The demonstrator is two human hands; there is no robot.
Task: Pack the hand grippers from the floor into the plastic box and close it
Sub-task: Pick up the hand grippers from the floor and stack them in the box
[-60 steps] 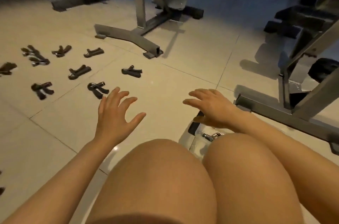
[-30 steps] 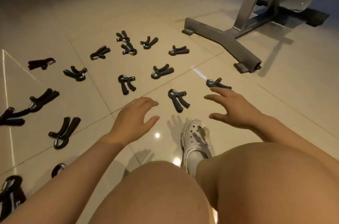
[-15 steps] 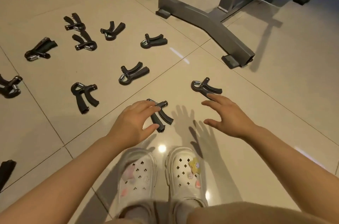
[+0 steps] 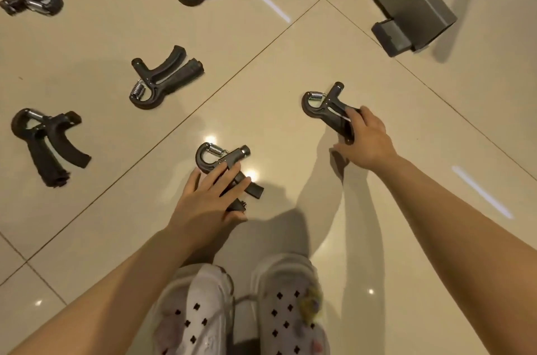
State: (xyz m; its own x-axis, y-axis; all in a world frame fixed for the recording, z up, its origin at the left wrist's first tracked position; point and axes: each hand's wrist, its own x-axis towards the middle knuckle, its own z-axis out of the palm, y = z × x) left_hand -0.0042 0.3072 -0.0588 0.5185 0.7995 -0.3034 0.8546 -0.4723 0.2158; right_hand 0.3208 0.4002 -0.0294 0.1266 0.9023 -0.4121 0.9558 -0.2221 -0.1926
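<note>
Left hand point(image 4: 207, 197): fingers laid over the handles of a black hand gripper point(image 4: 223, 164) flat on the glossy beige floor tile point(image 4: 261, 64), thumb beneath; grasp not fully closed. Right hand point(image 4: 364, 139): fingers curled around the handles of a second gripper point(image 4: 325, 109), whose chrome coil spring and hooked head point away. Loose grippers point(image 4: 162, 78) lie left.

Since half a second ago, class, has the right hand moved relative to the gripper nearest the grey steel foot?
Yes. The right hand has gone forward onto that hand gripper, and its fingers now rest on the handles; before, it hovered just short of them.
</note>
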